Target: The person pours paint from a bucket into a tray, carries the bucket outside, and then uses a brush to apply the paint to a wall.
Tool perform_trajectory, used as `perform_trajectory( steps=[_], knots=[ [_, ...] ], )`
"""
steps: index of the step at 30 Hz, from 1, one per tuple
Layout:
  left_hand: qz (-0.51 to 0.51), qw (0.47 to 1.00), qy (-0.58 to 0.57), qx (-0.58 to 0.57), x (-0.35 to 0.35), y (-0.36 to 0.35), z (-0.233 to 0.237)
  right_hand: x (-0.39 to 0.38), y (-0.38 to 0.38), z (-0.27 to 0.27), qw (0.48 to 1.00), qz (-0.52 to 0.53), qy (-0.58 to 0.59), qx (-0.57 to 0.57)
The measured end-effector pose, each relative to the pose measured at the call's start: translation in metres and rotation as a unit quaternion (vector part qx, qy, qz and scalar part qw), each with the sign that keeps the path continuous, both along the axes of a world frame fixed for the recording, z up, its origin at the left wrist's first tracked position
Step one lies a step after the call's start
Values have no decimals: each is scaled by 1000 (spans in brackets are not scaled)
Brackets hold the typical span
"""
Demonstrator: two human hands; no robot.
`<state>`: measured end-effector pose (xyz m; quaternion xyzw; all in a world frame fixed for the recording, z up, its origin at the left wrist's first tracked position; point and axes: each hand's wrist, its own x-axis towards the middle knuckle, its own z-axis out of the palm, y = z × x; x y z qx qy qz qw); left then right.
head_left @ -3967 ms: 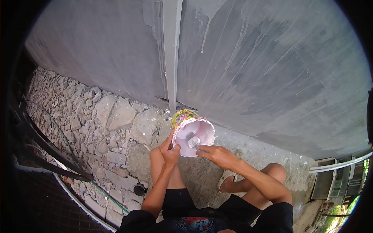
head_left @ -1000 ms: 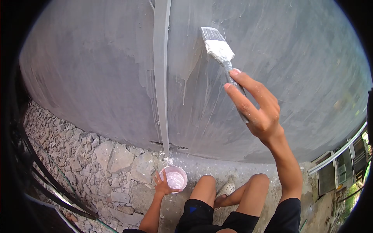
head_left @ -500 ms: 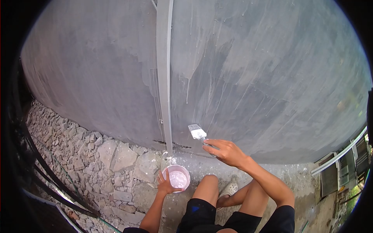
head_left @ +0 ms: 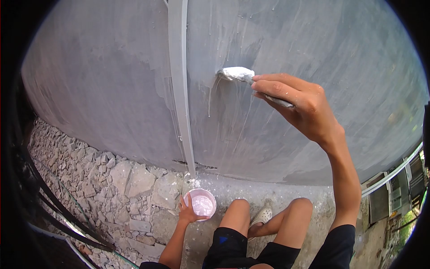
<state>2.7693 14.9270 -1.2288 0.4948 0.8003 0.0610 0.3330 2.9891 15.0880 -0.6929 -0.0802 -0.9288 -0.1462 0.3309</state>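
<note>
My right hand point(head_left: 300, 104) is raised against the grey wall point(head_left: 291, 54) and grips a paint-covered brush point(head_left: 237, 74). The brush lies sideways, its bristles pressed on the wall just right of a vertical grey pipe point(head_left: 179, 85). Wet drips run down below the bristles. Low down, my left hand point(head_left: 187, 212) holds the rim of a small pink cup of whitish paint point(head_left: 201, 204) resting on the ground by my knee.
A bed of broken stones point(head_left: 107, 179) lies at the foot of the wall on the left. Dark bars and a hose point(head_left: 67, 215) cross the lower left. Metal frames point(head_left: 394, 197) stand at the right edge. My foot in a pale shoe point(head_left: 262, 216) rests on the concrete.
My right hand has swung the brush from low near the wall's foot up to mid-wall beside the pipe, turning it sideways. The left hand and cup have stayed put.
</note>
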Motion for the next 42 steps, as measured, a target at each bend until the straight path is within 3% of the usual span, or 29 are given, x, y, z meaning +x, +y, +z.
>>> perform_trajectory(
  steps=[4, 6, 13, 15, 19, 23, 26, 27, 31, 38, 42],
  knots=[
    [0, 1000, 4, -14, -2, 3, -24, -5, 4, -9, 987, 29, 89, 132],
    [5, 1000, -2, -5, 0, 1, -2, -10, 9, -40, 973, 27, 108, 202],
    [-6, 1000, -15, -14, 0, 1, 11, -16, 1, -201, 993, 19, -36, 114],
    [-6, 1000, -14, -12, -1, 2, 7, -16, -2, -230, 997, 30, -74, 4],
    [-1, 999, -33, -9, -1, 0, 6, -18, -3, -228, 995, 43, -68, -66],
    [-1, 999, -33, -12, 0, 0, 13, -22, 6, -150, 994, -7, -5, -105],
    [-1, 1000, -24, -7, 1, 0, 12, -22, 3, -94, 998, -9, 36, -47],
    [1, 1000, -9, 2, 1, 0, 11, -22, 1, -79, 996, -3, 84, 18],
    [2, 1000, 4, 5, 0, 1, -14, -27, -4, -70, 965, 22, 169, 201],
    [5, 1000, -8, -1, 1, 0, 10, -26, -5, -205, 994, -2, -7, 110],
    [5, 1000, -12, 7, 1, 0, 10, -20, -8, -260, 996, 21, -84, -11]
  ],
)
